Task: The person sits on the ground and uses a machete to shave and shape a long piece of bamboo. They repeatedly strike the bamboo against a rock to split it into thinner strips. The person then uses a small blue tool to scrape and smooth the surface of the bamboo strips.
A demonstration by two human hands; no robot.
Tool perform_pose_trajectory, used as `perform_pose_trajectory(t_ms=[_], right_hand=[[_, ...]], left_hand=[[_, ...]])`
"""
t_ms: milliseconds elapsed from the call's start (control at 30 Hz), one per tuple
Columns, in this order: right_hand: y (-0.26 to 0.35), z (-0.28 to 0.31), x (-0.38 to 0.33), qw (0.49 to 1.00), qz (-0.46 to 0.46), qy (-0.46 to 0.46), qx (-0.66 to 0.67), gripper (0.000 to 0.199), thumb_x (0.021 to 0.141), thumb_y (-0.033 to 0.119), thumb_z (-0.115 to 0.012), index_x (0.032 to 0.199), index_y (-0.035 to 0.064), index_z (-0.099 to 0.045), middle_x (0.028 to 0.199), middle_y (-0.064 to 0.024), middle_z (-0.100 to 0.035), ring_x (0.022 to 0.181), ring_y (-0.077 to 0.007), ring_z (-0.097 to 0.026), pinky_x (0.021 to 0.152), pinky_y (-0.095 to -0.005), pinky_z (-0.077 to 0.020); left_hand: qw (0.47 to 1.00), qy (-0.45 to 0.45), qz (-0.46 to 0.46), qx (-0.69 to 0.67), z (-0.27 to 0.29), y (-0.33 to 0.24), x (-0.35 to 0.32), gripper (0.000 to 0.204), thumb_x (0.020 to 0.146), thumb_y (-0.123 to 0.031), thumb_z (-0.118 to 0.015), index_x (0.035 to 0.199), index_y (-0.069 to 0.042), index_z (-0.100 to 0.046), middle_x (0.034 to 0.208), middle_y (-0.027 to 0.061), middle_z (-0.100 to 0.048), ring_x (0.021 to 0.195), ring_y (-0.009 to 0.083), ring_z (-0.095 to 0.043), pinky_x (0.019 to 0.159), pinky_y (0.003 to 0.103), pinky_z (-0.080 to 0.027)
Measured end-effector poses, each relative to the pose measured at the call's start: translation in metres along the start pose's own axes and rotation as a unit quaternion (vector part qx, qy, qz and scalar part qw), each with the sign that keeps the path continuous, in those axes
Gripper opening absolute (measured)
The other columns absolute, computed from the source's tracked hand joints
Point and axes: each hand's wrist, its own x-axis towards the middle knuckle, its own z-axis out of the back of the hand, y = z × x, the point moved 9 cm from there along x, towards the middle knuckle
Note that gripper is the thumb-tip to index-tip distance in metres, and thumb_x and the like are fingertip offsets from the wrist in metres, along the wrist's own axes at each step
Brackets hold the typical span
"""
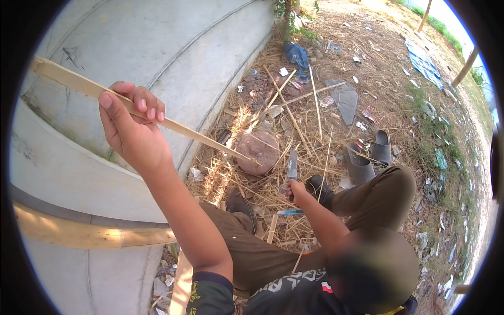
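Note:
My left hand (pixel 131 126) is raised and grips a long thin bamboo strip (pixel 202 137) near its middle. The strip slants from the upper left down to a tip above a round brownish stone (pixel 258 151) on the ground. My right hand (pixel 298 191) is low, near my knees, closed on the handle of a knife (pixel 292 165). The dark blade points up and away from me, close to the strip's lower tip without touching it. My legs in brown trousers (pixel 378 197) are folded on the straw.
A curved grey concrete wall (pixel 157 47) fills the left, with a wider bamboo slat (pixel 79 233) lying along it. Several loose bamboo strips (pixel 294 105) lie on the straw-covered ground. Grey sandals (pixel 370 155), a blue cloth (pixel 296 53) and scattered litter lie beyond.

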Motion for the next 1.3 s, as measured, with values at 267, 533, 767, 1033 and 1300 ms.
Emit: perform_pose_trajectory(t_ms=[267, 533, 767, 1033, 1300], right_hand=[[0.026, -0.023, -0.037, 0.996, 0.064, 0.063, -0.011, 0.018, 0.095, 0.012, -0.063, 0.092, 0.0081, -0.045, 0.065, -0.0018, -0.045, 0.049, -0.0126, -0.042, 0.044, -0.0302, -0.0345], [0.008, -0.014, -0.041, 0.988, 0.058, -0.053, -0.131, 0.026, 0.093, 0.024, -0.065, 0.082, 0.0073, -0.048, 0.06, -0.0032, -0.046, 0.043, -0.0141, -0.042, 0.036, -0.0323, -0.0302], [0.087, -0.103, -0.144, 0.848, 0.434, -0.015, -0.302, 0.036, 0.102, 0.033, -0.057, 0.089, 0.001, -0.049, 0.061, -0.0106, -0.052, 0.054, -0.0245, -0.053, 0.054, -0.0406, -0.0434], [0.023, -0.124, -0.132, 0.797, 0.436, 0.03, -0.417, 0.034, 0.105, 0.036, -0.048, 0.112, 0.0022, -0.048, 0.082, -0.0261, -0.066, 0.075, -0.0477, -0.064, 0.068, -0.0525, -0.0484], [0.03, -0.139, -0.142, 0.955, 0.105, 0.182, -0.211, 0.039, 0.105, 0.044, -0.052, 0.1, 0.005, -0.048, 0.069, -0.0058, -0.053, 0.056, -0.0164, -0.053, 0.052, -0.0344, -0.0422]], left_hand=[[1.0, 0.0, -0.007, 0.013, -0.044, -0.007, -0.014, 0.038, 0.108, -0.043, -0.046, 0.094, -0.009, -0.051, 0.073, 0.004, -0.048, 0.059, 0.0157, -0.045, 0.054, 0.028, -0.036], [0.996, 0.045, 0.066, -0.049, -0.034, -0.001, -0.011, 0.052, 0.104, -0.058, -0.048, 0.081, -0.011, -0.043, 0.059, -0.0048, -0.022, 0.051, 0.0076, -0.015, 0.049, 0.026, -0.014], [0.996, -0.071, 0.001, 0.056, -0.017, -0.008, -0.008, 0.064, 0.097, -0.068, -0.051, 0.072, -0.016, -0.022, 0.059, -0.0052, -0.016, 0.051, 0.0082, -0.013, 0.048, 0.029, -0.011], [0.996, -0.048, -0.017, 0.078, -0.054, -0.012, -0.025, 0.066, 0.097, -0.068, -0.051, 0.07, -0.016, -0.022, 0.058, -0.0052, -0.016, 0.05, 0.008, -0.013, 0.047, 0.028, -0.011], [0.994, -0.089, 0.002, 0.063, -0.013, -0.009, -0.015, 0.067, 0.097, -0.069, -0.051, 0.068, -0.017, -0.021, 0.058, -0.0049, -0.014, 0.05, 0.0088, -0.013, 0.048, 0.028, -0.011]])
